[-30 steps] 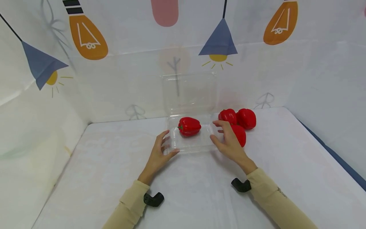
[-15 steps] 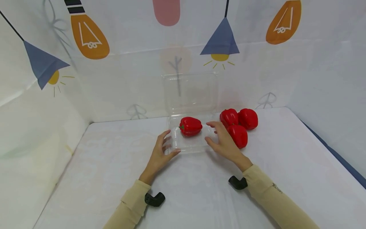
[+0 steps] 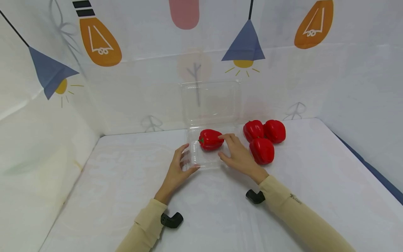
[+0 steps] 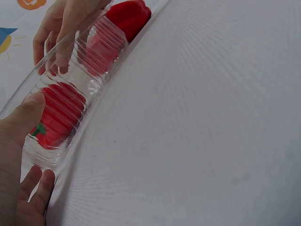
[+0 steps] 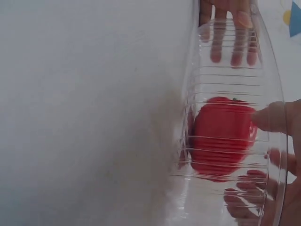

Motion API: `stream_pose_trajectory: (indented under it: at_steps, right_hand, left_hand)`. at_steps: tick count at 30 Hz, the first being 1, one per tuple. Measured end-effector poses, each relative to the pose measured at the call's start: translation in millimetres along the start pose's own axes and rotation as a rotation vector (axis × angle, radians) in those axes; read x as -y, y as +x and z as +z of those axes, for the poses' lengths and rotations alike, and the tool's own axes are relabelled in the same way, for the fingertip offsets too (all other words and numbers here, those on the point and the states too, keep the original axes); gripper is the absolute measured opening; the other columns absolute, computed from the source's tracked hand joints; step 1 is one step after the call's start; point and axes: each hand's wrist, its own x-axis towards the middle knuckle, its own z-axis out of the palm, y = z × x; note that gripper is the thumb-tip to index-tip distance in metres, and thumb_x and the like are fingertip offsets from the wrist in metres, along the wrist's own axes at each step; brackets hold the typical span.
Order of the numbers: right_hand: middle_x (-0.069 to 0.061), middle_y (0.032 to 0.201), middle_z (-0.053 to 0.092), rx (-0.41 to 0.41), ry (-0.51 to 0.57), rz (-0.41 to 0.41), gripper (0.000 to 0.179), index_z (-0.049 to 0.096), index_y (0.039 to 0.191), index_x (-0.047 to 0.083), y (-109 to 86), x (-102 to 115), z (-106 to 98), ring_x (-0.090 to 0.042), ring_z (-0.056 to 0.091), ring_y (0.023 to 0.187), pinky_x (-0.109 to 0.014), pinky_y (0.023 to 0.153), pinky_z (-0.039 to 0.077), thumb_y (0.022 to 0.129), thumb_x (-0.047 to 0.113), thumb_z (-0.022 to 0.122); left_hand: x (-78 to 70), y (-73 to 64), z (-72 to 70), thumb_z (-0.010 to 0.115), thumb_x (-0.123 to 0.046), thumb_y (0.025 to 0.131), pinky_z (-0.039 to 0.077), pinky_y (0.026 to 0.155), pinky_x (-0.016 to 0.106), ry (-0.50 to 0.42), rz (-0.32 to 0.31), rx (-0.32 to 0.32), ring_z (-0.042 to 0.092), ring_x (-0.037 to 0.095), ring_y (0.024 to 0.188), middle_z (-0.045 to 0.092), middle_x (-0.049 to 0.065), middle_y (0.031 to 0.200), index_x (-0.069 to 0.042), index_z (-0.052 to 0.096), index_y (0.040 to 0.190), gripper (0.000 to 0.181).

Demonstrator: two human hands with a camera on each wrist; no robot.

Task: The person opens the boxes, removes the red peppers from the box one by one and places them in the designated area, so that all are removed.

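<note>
A clear plastic hinged box [image 3: 206, 161] stands on the table with its lid [image 3: 211, 99] raised at the back. One red bell pepper [image 3: 209, 140] lies inside on its left half, green stem pointing left. My left hand [image 3: 175, 173] holds the box's front left corner, thumb on the front rim and fingers along the left side, as the left wrist view also shows. Over the box's right half is my right hand [image 3: 240, 155], fingers loosely bent, holding nothing. Its index fingertip overlaps the pepper's right end; I cannot tell whether they touch.
Three more red bell peppers are grouped right of the box: one at the back left [image 3: 253, 130], one at the back right [image 3: 275, 131] and one in front [image 3: 262, 151]. A white patterned cloth [image 3: 135, 91] hangs behind the table [image 3: 126, 161].
My right hand has moved left, from the box's right side by the loose peppers to over the box, near the pepper inside. The left hand keeps its place at the corner.
</note>
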Motion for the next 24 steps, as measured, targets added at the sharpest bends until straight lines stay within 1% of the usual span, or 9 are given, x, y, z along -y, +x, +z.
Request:
stream_pose_trajectory:
  at_steps: [4, 10, 15, 21, 24]
  right_hand:
    - [-0.008, 0.134, 0.043, 0.023, -0.029, 0.017, 0.066, 0.039, 0.135, 0.015, 5.7, 4, 1, -0.023, 0.043, 0.124, -0.043, 0.092, 0.054, 0.079, 0.021, 0.074]
    - [-0.009, 0.135, 0.042, 0.031, -0.044, -0.002, 0.066, 0.04, 0.136, 0.013, 16.1, 7, 6, -0.025, 0.044, 0.124, -0.044, 0.098, 0.05, 0.08, 0.023, 0.074]
    - [-0.011, 0.136, 0.04, 0.034, -0.058, 0.016, 0.069, 0.039, 0.137, 0.014, 23.5, 8, 10, -0.027, 0.043, 0.124, -0.045, 0.097, 0.051, 0.079, 0.026, 0.075]
    - [-0.012, 0.147, 0.034, 0.031, -0.095, 0.007, 0.082, 0.031, 0.144, 0.014, 32.1, 9, 12, -0.03, 0.035, 0.134, -0.054, 0.104, 0.043, 0.078, 0.03, 0.075]
    - [-0.011, 0.15, 0.032, 0.045, -0.095, 0.005, 0.085, 0.029, 0.146, 0.015, 36.5, 10, 14, -0.031, 0.033, 0.136, -0.056, 0.105, 0.04, 0.078, 0.032, 0.075]
  left_hand:
    - [1.7, -0.1, 0.1, 0.077, -0.01, 0.078, 0.043, 0.104, 0.05, -0.004, 0.005, -0.002, 0.038, 0.042, 0.134, 0.028, 0.019, 0.149, -0.011, 0.027, 0.145, 0.083]
    - [2.3, -0.5, 0.4, 0.077, -0.009, 0.078, 0.044, 0.103, 0.05, 0.003, 0.017, -0.009, 0.038, 0.042, 0.133, 0.029, 0.021, 0.149, -0.01, 0.027, 0.145, 0.084]
    - [3.7, -0.9, 1.2, 0.076, -0.009, 0.078, 0.045, 0.101, 0.051, 0.007, 0.039, -0.009, 0.039, 0.044, 0.132, 0.029, 0.022, 0.147, -0.008, 0.027, 0.145, 0.083]
    - [6.2, 0.7, 1.5, 0.076, -0.01, 0.079, 0.045, 0.1, 0.052, 0.011, 0.074, -0.008, 0.04, 0.045, 0.131, 0.029, 0.024, 0.146, -0.006, 0.026, 0.145, 0.083]
    - [6.9, 0.4, 1.4, 0.076, -0.009, 0.078, 0.045, 0.1, 0.052, 0.009, 0.071, -0.012, 0.04, 0.045, 0.131, 0.03, 0.025, 0.146, -0.006, 0.027, 0.145, 0.083]
